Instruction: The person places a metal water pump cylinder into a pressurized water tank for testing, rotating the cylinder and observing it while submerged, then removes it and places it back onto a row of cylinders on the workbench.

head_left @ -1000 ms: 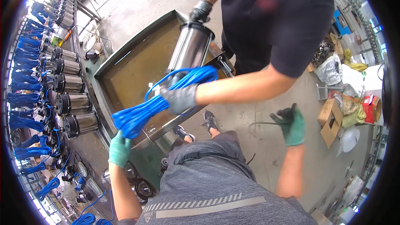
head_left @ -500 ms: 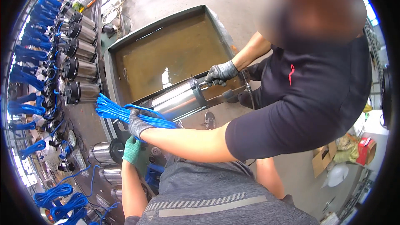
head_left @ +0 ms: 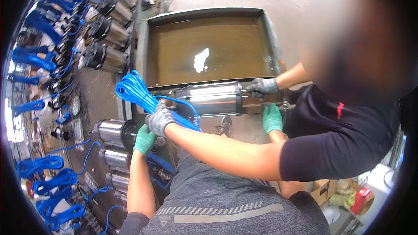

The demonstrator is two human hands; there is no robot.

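Note:
A shiny steel pump cylinder (head_left: 213,100) with black end caps lies level along the near edge of a water tank. My left hand (head_left: 144,140), in a green glove, is below its left end, against a co-worker's grey-gloved hand (head_left: 161,119); its fingertips are partly hidden. That co-worker's hand grips a bundled blue cable (head_left: 141,95), which loops to the cylinder. My right hand (head_left: 272,118), also green-gloved, is open with fingers stretched out, just right of the cylinder's right end. Above it, the co-worker's other grey-gloved hand (head_left: 263,85) holds the fitting at that end.
The metal tank (head_left: 272,39) holds brown water. More steel cylinders (head_left: 111,132) lie at my left, beside blue cable coils (head_left: 56,182). Further cylinders (head_left: 104,56) line the bench at the far left. The co-worker (head_left: 344,135) leans in from the right, one arm crossing before me.
My right hand has come into view beside the cylinder's right end. The cylinder lies more level, and the view has shifted. My left hand stays beside the co-worker's cable-holding hand.

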